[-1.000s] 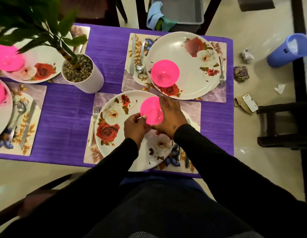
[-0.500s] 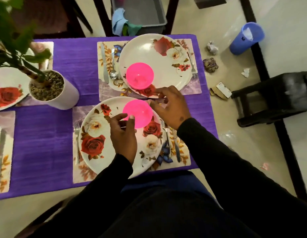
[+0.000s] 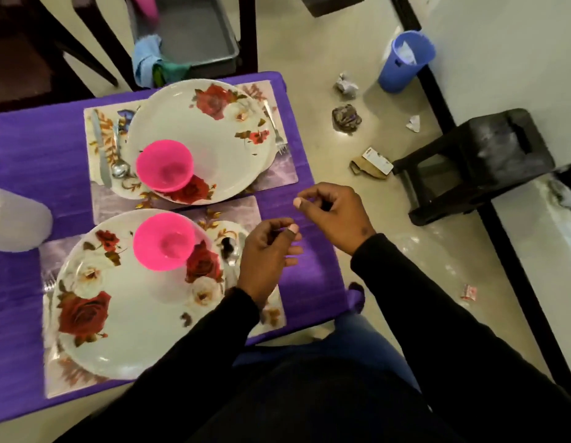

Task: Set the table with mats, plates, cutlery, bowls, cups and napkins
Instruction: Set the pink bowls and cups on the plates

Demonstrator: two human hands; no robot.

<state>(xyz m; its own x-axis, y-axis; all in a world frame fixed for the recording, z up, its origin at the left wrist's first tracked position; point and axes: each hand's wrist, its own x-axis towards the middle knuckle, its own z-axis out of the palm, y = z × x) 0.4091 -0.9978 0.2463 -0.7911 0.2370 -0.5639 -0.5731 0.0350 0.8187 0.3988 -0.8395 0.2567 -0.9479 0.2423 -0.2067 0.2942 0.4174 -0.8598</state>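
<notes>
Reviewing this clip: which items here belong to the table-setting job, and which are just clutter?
Job items: near plate, far plate, near pink bowl, far pink bowl, mats, knife, fork.

Clutter: blue bin, crumpled paper, black stool.

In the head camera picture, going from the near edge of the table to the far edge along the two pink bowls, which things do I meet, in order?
Near plate → near pink bowl → far pink bowl → far plate → grey tub beyond the table.
</notes>
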